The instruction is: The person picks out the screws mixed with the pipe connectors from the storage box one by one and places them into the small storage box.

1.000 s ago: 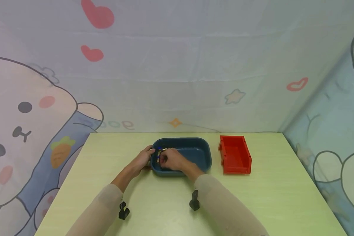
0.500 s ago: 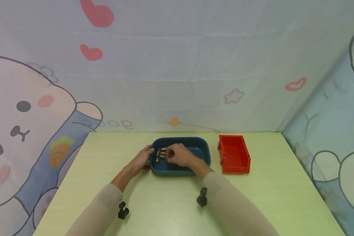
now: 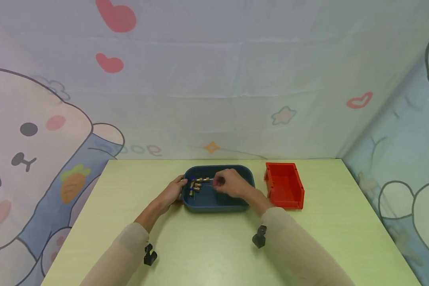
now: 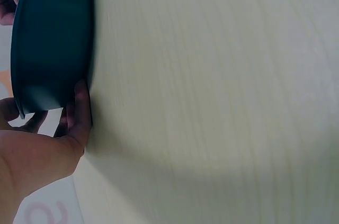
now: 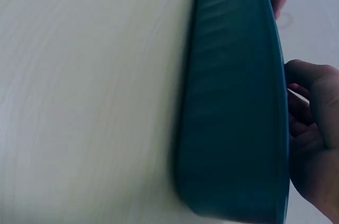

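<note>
A dark blue-green bin [image 3: 218, 208] stands on the table, with several small brass fittings [image 3: 198, 185] with blue parts gathered at its left end. My left hand [image 3: 170, 191] grips that end; in the left wrist view its fingers [image 4: 79, 108] lie along the outer wall. Over the middle right of the bin is my right hand [image 3: 232, 183], fingers curled and fingertips drawn together. A faint pale streak shows at those fingertips; I cannot tell whether they pinch something. In the right wrist view the bin's wall partly hides the right hand's fingers [image 5: 299, 105].
A red open-front bin [image 3: 284, 186] stands just right of the blue-green one. Both rest near the back of the pale wooden table [image 3: 200, 246], against a printed cloth backdrop [image 3: 236, 79]. A black wrist mount [image 3: 259, 236] projects from the right sleeve.
My right hand has moved rightward, away from the brass fittings, uncovering more of them. My left hand has stayed at the bin's left end.
</note>
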Demonstrator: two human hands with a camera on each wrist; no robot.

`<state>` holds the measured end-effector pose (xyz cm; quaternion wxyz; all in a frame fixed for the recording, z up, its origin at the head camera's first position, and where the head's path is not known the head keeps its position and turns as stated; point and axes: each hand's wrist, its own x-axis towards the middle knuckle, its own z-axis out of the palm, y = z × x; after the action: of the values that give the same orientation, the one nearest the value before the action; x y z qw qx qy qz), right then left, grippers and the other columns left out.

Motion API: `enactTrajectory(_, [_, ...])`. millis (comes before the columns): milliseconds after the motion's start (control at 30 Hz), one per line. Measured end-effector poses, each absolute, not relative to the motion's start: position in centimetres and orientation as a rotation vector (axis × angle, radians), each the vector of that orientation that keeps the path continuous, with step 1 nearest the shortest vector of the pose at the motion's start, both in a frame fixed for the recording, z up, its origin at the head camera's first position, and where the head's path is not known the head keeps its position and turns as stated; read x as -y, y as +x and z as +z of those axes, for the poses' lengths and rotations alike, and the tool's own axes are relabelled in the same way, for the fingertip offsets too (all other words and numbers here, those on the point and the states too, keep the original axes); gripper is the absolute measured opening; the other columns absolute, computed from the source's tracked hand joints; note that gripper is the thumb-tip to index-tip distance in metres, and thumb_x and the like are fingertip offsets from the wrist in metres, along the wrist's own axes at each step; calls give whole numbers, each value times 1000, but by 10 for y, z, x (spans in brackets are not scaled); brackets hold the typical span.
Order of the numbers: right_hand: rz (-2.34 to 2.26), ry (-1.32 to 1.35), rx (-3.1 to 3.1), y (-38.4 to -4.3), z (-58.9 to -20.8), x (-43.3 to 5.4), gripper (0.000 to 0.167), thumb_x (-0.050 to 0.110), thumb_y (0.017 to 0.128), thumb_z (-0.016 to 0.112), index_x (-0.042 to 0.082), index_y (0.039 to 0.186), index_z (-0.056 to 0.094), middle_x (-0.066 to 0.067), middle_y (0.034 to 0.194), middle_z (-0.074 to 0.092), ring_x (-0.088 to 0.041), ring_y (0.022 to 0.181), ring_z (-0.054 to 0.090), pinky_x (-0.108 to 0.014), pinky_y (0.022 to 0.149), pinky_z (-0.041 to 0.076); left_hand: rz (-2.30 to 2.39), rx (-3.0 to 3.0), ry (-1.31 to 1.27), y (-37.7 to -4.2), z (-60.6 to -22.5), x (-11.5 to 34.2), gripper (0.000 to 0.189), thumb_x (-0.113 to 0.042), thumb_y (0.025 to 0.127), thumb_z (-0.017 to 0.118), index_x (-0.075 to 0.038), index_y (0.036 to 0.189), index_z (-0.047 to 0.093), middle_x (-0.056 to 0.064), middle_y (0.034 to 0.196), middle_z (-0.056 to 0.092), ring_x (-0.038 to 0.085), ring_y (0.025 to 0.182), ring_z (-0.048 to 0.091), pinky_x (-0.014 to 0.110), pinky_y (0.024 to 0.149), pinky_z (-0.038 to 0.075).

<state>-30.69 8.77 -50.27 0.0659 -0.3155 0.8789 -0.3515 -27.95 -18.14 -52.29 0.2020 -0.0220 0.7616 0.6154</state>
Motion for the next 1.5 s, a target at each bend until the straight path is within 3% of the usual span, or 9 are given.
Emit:
enactTrajectory(333, [-1029, -992, -2779, -304, -497, -112, 5, 8, 93, 80, 6, 97, 77, 4, 87, 69, -12, 80, 61, -28, 77, 55, 1724, -2114, -53, -282, -522, 185, 54, -34, 117, 34, -15, 167, 28, 22, 155, 51, 40, 141, 52, 40, 84, 58])
enactTrajectory(1167, [-1016, -953, -2832, -298, -490, -152, 6, 2, 93, 78, 6, 97, 76, 0, 91, 70, -16, 82, 62, -31, 78, 57, 1719, -2106, -42, -282, -522, 183, 53, -35, 117, 33, -15, 165, 31, 21, 152, 54, 38, 136, 56, 36, 80, 57])
enactTrajectory(1500, [-1024, -845, -2818, -296, -484, -174, 11, 5, 95, 78, 3, 106, 77, -1, 97, 71, -19, 87, 64, -33, 80, 58, 1714, -2102, -40, -281, -523, 183, 53, -35, 117, 33, -14, 166, 29, 21, 152, 54, 36, 135, 57, 35, 77, 56])
